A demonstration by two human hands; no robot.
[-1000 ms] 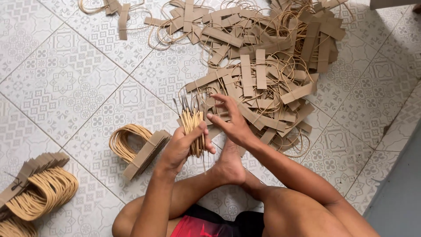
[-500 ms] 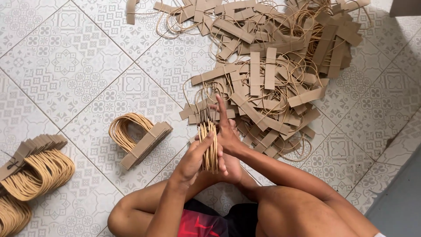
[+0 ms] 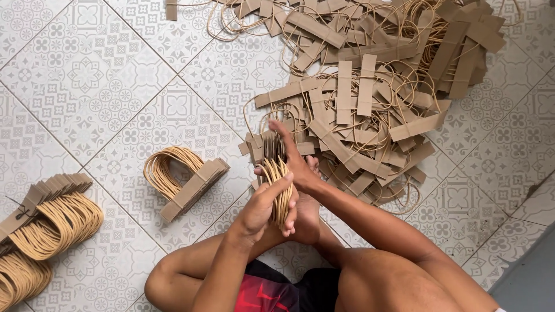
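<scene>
My left hand [image 3: 263, 203] grips a stacked bundle of brown paper-bag handles [image 3: 277, 184], its fingers wrapped around the tan cord loops. My right hand [image 3: 296, 163] rests against the far side of the same bundle, fingers stretched up along the cardboard strips. The bundle stands upright above my foot [image 3: 305, 216]. Just beyond it spreads a big loose pile of handles [image 3: 370, 86], flat cardboard strips tangled with cord loops.
A finished stack of handles [image 3: 185, 179] lies on the patterned tile floor [image 3: 92, 86] to the left. Two larger stacks [image 3: 49, 219] sit at the left edge. My bent legs [image 3: 370, 283] fill the bottom of the view. A grey surface [image 3: 529, 277] shows at the bottom right.
Both hands have drawn the bundle closer to my body and tightened around it. The left hand now wraps the cord loops, and the right hand's fingers press along the strips.
</scene>
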